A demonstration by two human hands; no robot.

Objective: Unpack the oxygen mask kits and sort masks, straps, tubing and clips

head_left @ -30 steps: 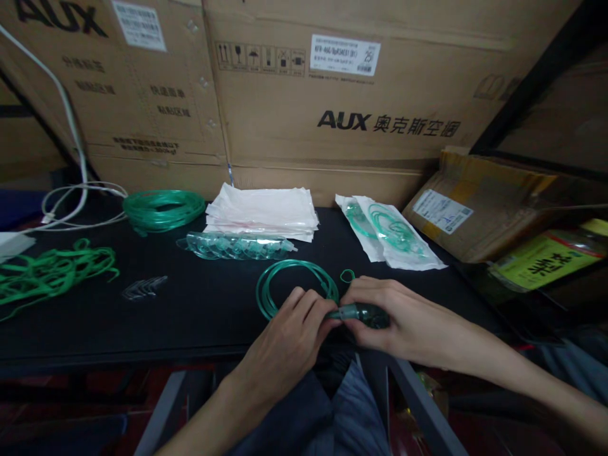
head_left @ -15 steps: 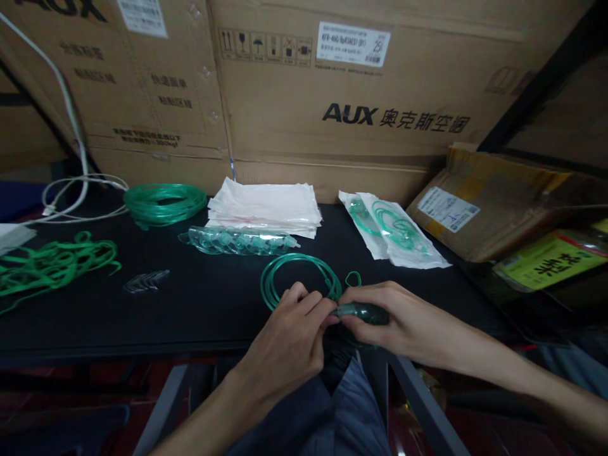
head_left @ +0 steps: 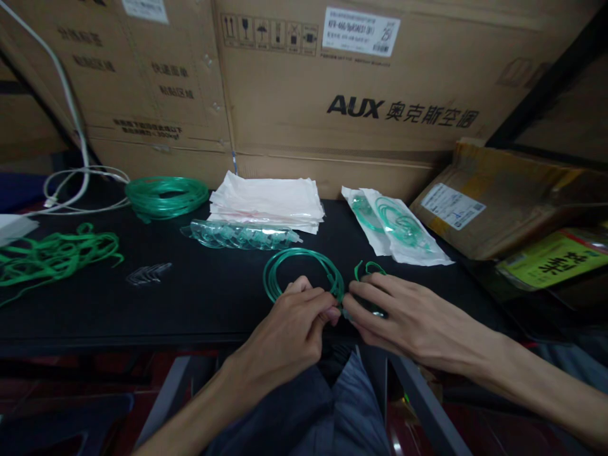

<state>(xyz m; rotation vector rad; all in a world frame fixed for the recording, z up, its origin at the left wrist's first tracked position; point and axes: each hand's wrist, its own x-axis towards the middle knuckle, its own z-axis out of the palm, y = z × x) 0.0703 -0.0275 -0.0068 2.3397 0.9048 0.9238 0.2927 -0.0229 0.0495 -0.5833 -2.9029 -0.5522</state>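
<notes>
Low over the front edge of the table, my left hand (head_left: 301,316) is closed, fingertips pinched at the near side of a coil of green tubing (head_left: 278,261). My right hand (head_left: 394,310) faces it, its fingers curled over a clear greenish oxygen mask (head_left: 379,313) that is mostly hidden beneath them. A thin green elastic strap (head_left: 373,266) loops out beyond the right fingers. Fingers cover the spot where tubing and mask come together, so I cannot tell whether they are joined.
Behind the coil lie a row of nested clear masks (head_left: 242,235) and a stack of white pouches (head_left: 268,199). Two filled pouches (head_left: 403,231) are to the right. Leftward are a larger tubing coil (head_left: 166,196), green straps (head_left: 61,256) and clear nose clips (head_left: 148,273). Cardboard boxes (head_left: 285,133) stand behind.
My right hand has turned over the mask, its back now upward, covering the mask body that showed before. The strap loop shows more. My left hand keeps its pinch; the view has shifted slightly.
</notes>
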